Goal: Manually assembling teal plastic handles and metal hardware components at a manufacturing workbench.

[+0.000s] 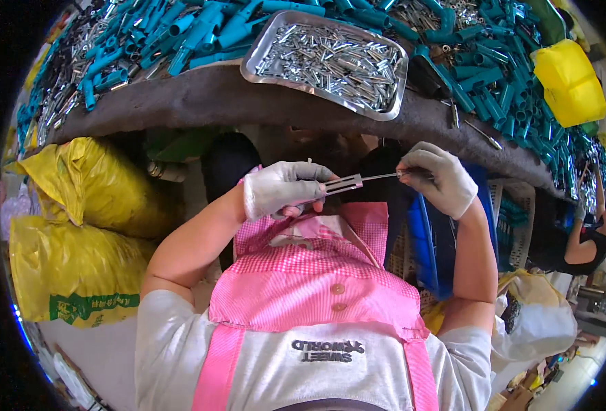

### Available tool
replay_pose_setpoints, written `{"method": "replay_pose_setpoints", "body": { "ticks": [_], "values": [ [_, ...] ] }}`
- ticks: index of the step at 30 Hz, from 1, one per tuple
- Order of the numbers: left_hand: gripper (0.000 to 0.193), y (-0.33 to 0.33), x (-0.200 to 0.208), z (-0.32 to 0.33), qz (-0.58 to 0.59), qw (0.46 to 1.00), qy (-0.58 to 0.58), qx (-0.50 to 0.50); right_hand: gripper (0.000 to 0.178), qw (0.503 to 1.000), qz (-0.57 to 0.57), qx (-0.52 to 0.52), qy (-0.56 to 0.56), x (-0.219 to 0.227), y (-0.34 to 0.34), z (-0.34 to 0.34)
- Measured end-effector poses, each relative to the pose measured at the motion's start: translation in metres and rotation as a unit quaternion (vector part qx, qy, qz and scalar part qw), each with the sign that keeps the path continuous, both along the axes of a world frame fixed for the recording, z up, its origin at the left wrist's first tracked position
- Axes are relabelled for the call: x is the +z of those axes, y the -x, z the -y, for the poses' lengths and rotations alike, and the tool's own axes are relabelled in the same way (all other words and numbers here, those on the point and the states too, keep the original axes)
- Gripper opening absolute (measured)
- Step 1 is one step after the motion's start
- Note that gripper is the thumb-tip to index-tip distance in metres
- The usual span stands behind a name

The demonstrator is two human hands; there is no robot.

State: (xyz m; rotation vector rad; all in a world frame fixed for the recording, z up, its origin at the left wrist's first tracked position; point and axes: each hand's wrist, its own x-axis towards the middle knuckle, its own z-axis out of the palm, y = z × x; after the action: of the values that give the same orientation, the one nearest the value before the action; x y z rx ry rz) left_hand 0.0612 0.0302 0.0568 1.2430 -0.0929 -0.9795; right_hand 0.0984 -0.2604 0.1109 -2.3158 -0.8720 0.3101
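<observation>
Above my lap, my left hand, in a pale grey work glove, is closed around a slotted metal piece. A thin metal rod runs from the right end of that piece. Its far end is pinched between the thumb and fingers of my gloved right hand. Whether the rod is joined to the slotted piece or only touches it, I cannot tell. Just beyond my hands, a metal tray full of small silvery metal parts sits at the table edge.
Teal plastic tubes lie heaped along the dark-covered table. A yellow container stands at right. Yellow sacks lie left of me; a blue crate is beside my right arm. Another person works at far right.
</observation>
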Motion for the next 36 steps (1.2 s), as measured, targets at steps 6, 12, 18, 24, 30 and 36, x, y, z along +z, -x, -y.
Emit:
{"method": "replay_pose_setpoints", "body": {
  "ticks": [6,12,18,24,30,36],
  "values": [
    [0.037,-0.027,-0.009,0.015,-0.009,0.999,-0.005,-0.042,0.014,0.999,0.012,0.044,0.021,-0.001,-0.016,-0.008],
    [0.041,-0.037,-0.012,0.019,-0.107,0.989,0.079,-0.069,0.015,0.999,0.001,0.034,0.027,-0.003,-0.019,-0.003],
    [0.04,-0.036,-0.006,0.011,-0.124,0.988,0.058,-0.065,0.015,0.998,-0.029,0.046,0.015,-0.002,-0.024,-0.008],
    [0.039,-0.031,-0.011,0.003,-0.133,0.988,0.061,-0.055,0.014,0.993,-0.065,0.095,0.002,-0.005,-0.028,-0.03],
    [0.041,-0.026,0.0,0.002,-0.065,0.996,-0.003,-0.068,0.018,0.986,-0.152,0.037,-0.048,-0.024,-0.028,-0.04],
    [0.042,-0.024,-0.009,0.004,-0.087,0.993,0.052,-0.061,0.023,0.993,-0.106,0.041,-0.037,-0.025,-0.027,-0.047]
  ]
}}
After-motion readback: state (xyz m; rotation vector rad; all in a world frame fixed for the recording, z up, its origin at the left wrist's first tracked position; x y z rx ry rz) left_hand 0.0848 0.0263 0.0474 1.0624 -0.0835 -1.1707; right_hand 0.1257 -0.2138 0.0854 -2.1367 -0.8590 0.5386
